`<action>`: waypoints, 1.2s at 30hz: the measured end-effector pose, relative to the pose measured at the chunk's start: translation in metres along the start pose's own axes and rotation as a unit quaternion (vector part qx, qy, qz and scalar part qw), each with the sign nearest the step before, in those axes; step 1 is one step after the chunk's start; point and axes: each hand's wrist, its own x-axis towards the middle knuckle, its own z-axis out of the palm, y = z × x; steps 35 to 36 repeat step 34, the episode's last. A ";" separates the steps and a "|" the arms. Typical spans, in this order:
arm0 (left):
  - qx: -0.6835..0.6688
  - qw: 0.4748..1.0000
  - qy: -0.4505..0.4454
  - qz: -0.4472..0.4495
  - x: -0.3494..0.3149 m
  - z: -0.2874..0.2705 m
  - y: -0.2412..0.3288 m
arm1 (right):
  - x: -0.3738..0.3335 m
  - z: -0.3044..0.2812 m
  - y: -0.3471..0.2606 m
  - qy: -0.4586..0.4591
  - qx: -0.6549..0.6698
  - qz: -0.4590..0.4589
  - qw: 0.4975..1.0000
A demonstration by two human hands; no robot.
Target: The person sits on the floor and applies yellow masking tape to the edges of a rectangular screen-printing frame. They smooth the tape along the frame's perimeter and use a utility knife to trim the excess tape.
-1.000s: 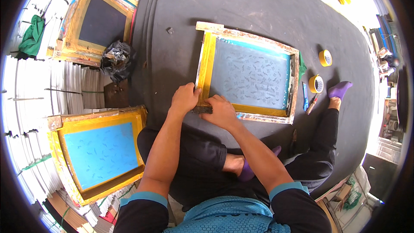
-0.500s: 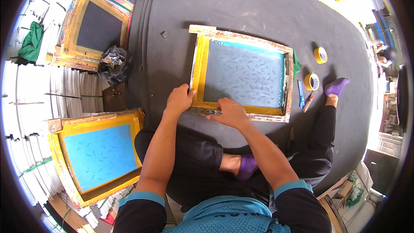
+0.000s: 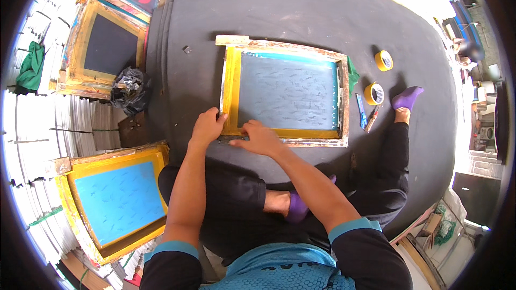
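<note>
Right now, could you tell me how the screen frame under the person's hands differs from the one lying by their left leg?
The frame under the hands has a grey-blue mesh and pale, worn outer wood; the frame by the left leg has a brighter blue mesh. The first lies on the dark mat, the second off it on stacked white sheets. The left hand and right hand rest on the first's near edge; nothing touches the second. Both are rectangular, with yellow tape borders.

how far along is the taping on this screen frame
Done: yellow tape already lines the left and near inner edges of the screen frame. In hand: the left hand presses the near-left corner and the right hand lies flat on the near edge. Left: the far and right edges show no yellow tape; two tape rolls wait at the right.
</note>
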 end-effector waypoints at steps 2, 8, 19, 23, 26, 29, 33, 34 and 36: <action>-0.013 1.000 -0.003 -0.006 -0.001 0.000 0.002 | -0.010 -0.011 0.033 -0.005 -0.001 0.038 0.999; -0.022 1.000 0.006 -0.014 -0.002 -0.001 0.003 | -0.073 -0.058 0.115 0.072 -0.153 0.065 0.983; -0.030 0.999 0.016 -0.020 -0.004 -0.003 0.007 | -0.109 -0.146 0.105 -0.198 -0.364 0.193 0.889; -0.025 0.999 0.025 -0.028 -0.007 0.000 0.001 | -0.126 -0.164 0.102 -0.195 -0.367 0.177 0.892; -0.022 0.999 0.006 -0.032 -0.003 -0.001 0.006 | -0.149 -0.182 0.150 0.022 -0.272 0.202 0.941; -0.018 0.999 0.003 -0.035 -0.003 -0.001 0.005 | -0.158 -0.179 0.148 0.031 -0.248 0.171 0.953; -0.011 0.998 -0.006 -0.058 -0.001 -0.002 0.007 | -0.151 -0.172 0.139 -0.172 -0.349 0.252 0.886; -0.007 0.998 -0.009 -0.066 -0.001 -0.002 0.008 | -0.151 -0.173 0.140 -0.172 -0.349 0.252 0.886; -0.007 0.998 -0.009 -0.066 -0.001 -0.002 0.008 | -0.151 -0.173 0.140 -0.172 -0.349 0.252 0.886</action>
